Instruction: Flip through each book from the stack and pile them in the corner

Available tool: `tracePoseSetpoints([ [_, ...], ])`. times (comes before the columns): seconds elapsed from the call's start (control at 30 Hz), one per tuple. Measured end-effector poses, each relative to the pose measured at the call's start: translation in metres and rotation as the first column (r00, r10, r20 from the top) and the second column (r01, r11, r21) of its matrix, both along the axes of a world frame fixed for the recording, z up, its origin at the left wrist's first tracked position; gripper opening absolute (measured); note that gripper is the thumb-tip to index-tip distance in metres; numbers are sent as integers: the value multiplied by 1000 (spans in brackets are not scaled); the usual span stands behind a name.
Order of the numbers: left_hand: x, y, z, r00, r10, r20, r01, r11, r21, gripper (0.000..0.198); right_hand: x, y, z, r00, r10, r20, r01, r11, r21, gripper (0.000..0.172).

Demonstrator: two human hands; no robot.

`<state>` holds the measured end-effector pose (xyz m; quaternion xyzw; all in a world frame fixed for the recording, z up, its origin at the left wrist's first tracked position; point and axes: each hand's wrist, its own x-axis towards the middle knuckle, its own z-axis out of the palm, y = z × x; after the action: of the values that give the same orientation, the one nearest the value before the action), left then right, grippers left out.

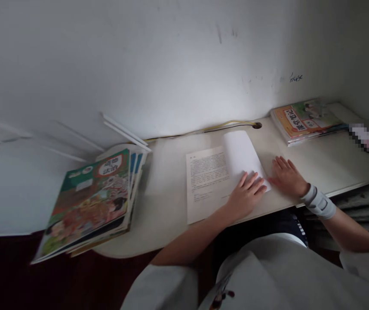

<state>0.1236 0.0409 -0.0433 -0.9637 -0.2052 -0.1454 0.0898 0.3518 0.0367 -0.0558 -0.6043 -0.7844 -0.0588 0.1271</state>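
Note:
A printed sheet of paper (pixel 205 181) lies on the desk in front of me, its right part folded over so that a blank white flap (pixel 241 150) covers some of the text. My left hand (pixel 247 193) rests on the lower part of this flap, fingers stretched out and slightly spread. Just right of the paper, my right hand (pixel 288 177) lies flat on the desk, fingers extended toward the flap's right edge. Whether its thumb touches the paper I cannot tell. A grey-white wristband (pixel 320 201) wraps my right wrist.
On the left, a stack of illustrated books (pixel 90 202) overhangs the rounded edge of the white desk (pixel 161 206). More books (pixel 305 118) lie at the back right, beside a pixelated object (pixel 367 137). A yellow cable (pixel 226 123) runs along the wall into a desk hole (pixel 257 125).

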Motion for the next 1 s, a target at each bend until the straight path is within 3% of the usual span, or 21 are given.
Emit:
tracePoseSetpoints([
  [0.07,1,0,-3,999,-8,-31,7,1000,-18,32,0,-12,-10,998,-31,53,32,999,-13,65],
  [0.17,1,0,-6,997,-17,-73,13,998,-53,33,0,-20,-16,997,-45,61,48,997,-56,61],
  [0.4,1,2,-4,994,-34,-103,27,997,-69,32,9,-11,-3,1000,-1,7,2,979,-205,51],
  [0.67,2,2,0,994,-41,-106,30,995,-96,33,-8,-20,-11,995,-100,14,101,989,-107,60],
  [1.0,3,3,-2,996,-29,-90,16,990,-140,32,-5,-21,-17,992,-103,-75,95,990,-101,47],
])
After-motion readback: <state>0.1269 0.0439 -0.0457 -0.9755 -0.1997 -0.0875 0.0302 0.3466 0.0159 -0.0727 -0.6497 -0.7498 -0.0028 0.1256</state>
